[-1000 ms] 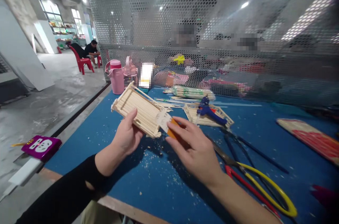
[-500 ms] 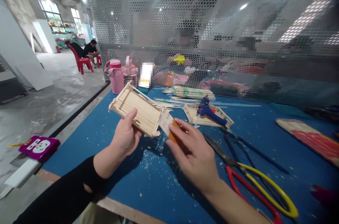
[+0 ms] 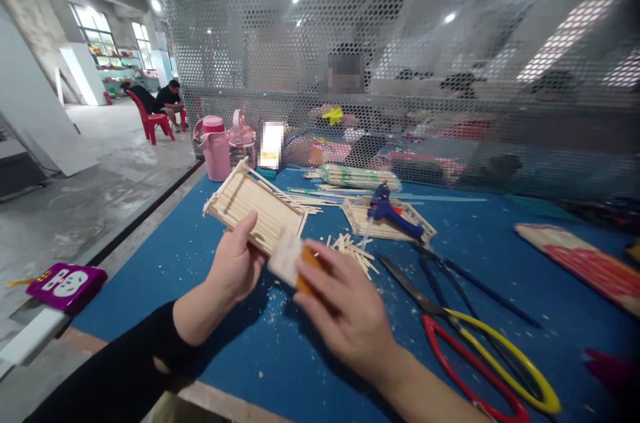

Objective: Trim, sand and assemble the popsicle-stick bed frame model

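My left hand (image 3: 237, 263) is closed on a small tray of pale wooden sticks (image 3: 260, 206), held tilted above the table with the thumb over its slatted face. In my right hand (image 3: 345, 303) is an orange-and-white piece that looks like folded sandpaper (image 3: 309, 270). Its pale end, blurred by motion, meets the tray's lower right edge. Beyond the right hand lies a pile of short cut sticks (image 3: 353, 251). A blue glue gun (image 3: 387, 206) rests on a second stick tray (image 3: 355, 216). Large scissors (image 3: 440, 313) with red and yellow handles lie right of my hand.
Pale crumbs dot the blue table (image 3: 200, 370). Toward the back stand a pink jug (image 3: 217, 153), a pink bottle (image 3: 243, 136) and a bright screen (image 3: 271, 146). A bundle of sticks (image 3: 360, 176) lies before a perforated metal screen (image 3: 280, 50). A purple power strip (image 3: 67, 286) is at the left.
My right hand has moved left and slightly down with the sandpaper, along the tray's lower edge. The cut-stick pile now shows. My left hand still holds the tray in nearly the same place.
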Demonstrator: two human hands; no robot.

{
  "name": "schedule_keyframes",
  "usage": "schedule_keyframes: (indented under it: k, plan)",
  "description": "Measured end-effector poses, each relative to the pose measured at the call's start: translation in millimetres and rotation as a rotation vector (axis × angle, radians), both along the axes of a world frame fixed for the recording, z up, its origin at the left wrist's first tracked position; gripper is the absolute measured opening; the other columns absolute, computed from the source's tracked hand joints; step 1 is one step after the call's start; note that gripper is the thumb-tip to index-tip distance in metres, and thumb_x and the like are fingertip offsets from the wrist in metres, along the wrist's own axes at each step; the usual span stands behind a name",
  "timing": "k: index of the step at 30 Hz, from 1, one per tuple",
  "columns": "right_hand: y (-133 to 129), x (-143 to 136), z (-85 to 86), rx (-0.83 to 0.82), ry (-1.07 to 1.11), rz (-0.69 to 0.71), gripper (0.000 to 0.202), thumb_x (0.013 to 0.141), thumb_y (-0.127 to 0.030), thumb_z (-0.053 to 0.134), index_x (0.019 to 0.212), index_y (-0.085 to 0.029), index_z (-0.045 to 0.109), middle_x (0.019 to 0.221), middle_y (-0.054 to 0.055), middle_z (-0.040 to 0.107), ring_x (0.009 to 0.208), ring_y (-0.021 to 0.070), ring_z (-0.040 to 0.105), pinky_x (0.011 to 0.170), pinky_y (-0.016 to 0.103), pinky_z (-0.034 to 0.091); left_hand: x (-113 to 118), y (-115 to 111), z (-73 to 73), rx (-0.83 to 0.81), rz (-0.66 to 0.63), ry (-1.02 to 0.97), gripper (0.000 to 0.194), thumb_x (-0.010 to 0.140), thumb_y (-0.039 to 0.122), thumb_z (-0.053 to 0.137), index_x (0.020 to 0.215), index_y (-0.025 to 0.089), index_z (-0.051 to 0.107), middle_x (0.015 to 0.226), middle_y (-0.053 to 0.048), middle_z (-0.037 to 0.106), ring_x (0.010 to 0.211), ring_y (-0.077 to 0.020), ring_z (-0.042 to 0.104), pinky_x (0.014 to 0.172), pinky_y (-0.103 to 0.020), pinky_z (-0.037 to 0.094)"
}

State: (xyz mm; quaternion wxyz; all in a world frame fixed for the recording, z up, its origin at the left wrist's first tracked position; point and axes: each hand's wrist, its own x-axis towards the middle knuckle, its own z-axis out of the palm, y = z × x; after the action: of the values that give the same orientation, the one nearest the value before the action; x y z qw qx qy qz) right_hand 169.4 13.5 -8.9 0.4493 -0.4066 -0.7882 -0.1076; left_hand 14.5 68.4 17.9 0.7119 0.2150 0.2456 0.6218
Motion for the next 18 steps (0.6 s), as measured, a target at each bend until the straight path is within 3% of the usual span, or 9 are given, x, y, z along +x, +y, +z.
schedule_keyframes:
  k: [2, 7, 13, 15, 18]
  plan:
    - [2, 5, 0.9, -0.003, -0.009, 0.023, 0.033, 0.079, -0.024, 0.062, 0.112, -0.025, 0.065, 0.119, 0.012, 0.063, 0.102, 0.0245, 0.061, 0.083, 0.044, 0.053, 0, 0, 0.9, -0.007, -0.014, -0.003, 0.032, 0.079, 0.023, 0.059, 0.108, 0.011, 0.06, 0.092, -0.009, 0.073, 0.101, -0.0248, 0.064, 0.094, -0.038, 0.049]
    - [19, 29, 2.5, 0.071, 0.219, -0.224, 0.035, 0.081, -0.023, 0.06, 0.116, -0.024, 0.062, 0.118, 0.012, 0.062, 0.108, 0.0253, 0.059, 0.091, 0.047, 0.049, 0, -4, 2.3, -0.06, 0.024, -0.004, 0.033, 0.079, 0.021, 0.059, 0.111, 0.016, 0.061, 0.09, -0.005, 0.074, 0.091, -0.0215, 0.068, 0.092, -0.037, 0.05]
    - [28, 37, 3.6, -0.033, 0.157, -0.201, 0.03, 0.083, -0.028, 0.058, 0.112, -0.024, 0.065, 0.115, 0.011, 0.065, 0.104, 0.024, 0.061, 0.09, 0.046, 0.05, 1, -9, -4.8, -0.016, -0.05, -0.008, 0.039, 0.076, 0.022, 0.062, 0.114, 0.016, 0.06, 0.097, -0.006, 0.073, 0.097, -0.0224, 0.067, 0.095, -0.034, 0.049]
    - [27, 38, 3.7, -0.014, 0.199, -0.243, 0.03, 0.084, -0.028, 0.057, 0.112, -0.023, 0.064, 0.113, 0.012, 0.065, 0.105, 0.0237, 0.061, 0.09, 0.047, 0.049, 1, -8, -6.7, -0.009, -0.039, -0.009, 0.039, 0.075, 0.022, 0.063, 0.114, 0.016, 0.061, 0.097, -0.006, 0.073, 0.098, -0.0223, 0.066, 0.095, -0.034, 0.048]
    - [25, 37, 2.5, -0.009, 0.177, -0.2, 0.032, 0.083, -0.029, 0.058, 0.114, -0.023, 0.063, 0.118, 0.012, 0.063, 0.108, 0.0238, 0.059, 0.092, 0.046, 0.048, 1, -7, -7.8, 0.0, -0.046, -0.013, 0.035, 0.076, 0.023, 0.063, 0.11, 0.016, 0.063, 0.097, -0.006, 0.073, 0.097, -0.0217, 0.067, 0.094, -0.033, 0.049]
